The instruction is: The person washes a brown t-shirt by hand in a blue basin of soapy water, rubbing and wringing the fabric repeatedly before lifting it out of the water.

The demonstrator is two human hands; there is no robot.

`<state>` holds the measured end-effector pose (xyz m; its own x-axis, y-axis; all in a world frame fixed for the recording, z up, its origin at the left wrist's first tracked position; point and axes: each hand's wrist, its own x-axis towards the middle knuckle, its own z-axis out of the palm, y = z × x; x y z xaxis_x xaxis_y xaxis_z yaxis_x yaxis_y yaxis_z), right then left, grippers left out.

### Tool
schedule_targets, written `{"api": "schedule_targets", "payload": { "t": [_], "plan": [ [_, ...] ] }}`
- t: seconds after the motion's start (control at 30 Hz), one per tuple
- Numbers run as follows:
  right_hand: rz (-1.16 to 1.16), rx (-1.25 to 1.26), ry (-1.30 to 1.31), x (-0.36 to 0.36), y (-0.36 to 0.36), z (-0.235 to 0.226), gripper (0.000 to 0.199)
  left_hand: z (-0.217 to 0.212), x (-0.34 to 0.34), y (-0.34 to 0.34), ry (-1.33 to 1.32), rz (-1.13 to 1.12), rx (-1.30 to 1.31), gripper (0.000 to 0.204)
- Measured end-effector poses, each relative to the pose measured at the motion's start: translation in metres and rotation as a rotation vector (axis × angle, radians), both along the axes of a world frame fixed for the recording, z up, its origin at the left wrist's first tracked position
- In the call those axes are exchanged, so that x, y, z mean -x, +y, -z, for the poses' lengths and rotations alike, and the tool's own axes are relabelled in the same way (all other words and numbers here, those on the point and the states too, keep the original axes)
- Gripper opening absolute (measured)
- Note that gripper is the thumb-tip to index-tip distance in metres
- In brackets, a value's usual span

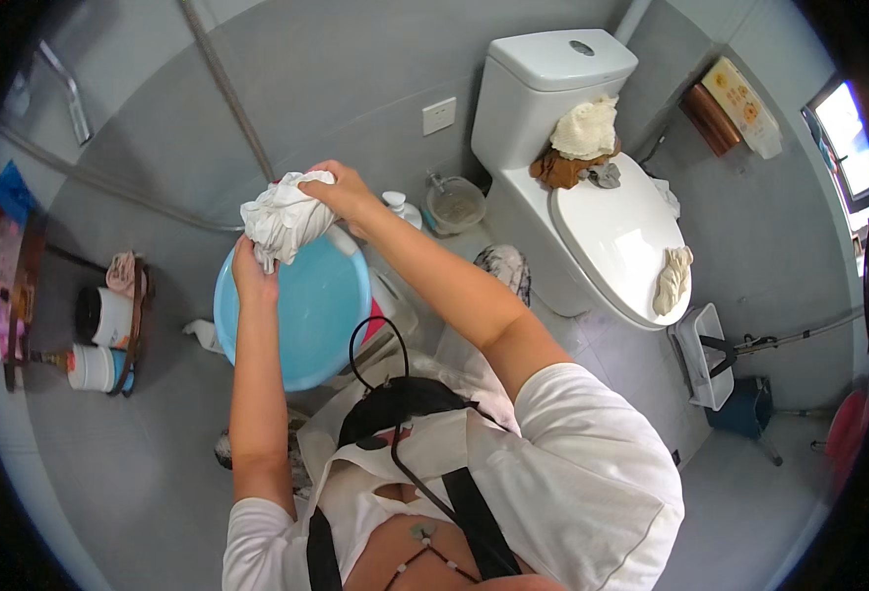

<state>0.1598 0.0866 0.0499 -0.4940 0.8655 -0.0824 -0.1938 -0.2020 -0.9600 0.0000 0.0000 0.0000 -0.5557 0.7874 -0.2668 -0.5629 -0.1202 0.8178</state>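
A bunched, twisted white cloth (285,219) is held between my two hands above a light blue basin (291,340). My right hand (343,193) grips its upper right end, with the fingers wrapped over it. Lower down, my left hand (254,271) is closed round the bottom left part; the cloth hides most of those fingers. Inside, the basin looks blue; I cannot tell whether it holds water.
At the right stands a white toilet (602,236) with a cream cloth (586,128), a brown cloth (559,168) and a crumpled beige cloth (673,280) on it. A white bottle (402,208) and a clear tub (456,206) sit behind the basin. Wall shelves (134,325) are at left.
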Motion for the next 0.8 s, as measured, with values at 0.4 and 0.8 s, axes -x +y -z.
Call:
{"api": "schedule_targets", "payload": {
  "t": [0.4, 0.8],
  "plan": [
    [0.699, -0.023, 0.133, -0.239, 0.023, -0.013, 0.037, -0.060, -0.190, 0.116, 0.369, 0.697, -0.006, 0.021],
    [1.669, -0.451, -0.416, -0.465, -0.034, 0.070, 0.033, -0.043, -0.369, 0.138, 0.462, 1.191, -0.050, 0.022]
  ]
}}
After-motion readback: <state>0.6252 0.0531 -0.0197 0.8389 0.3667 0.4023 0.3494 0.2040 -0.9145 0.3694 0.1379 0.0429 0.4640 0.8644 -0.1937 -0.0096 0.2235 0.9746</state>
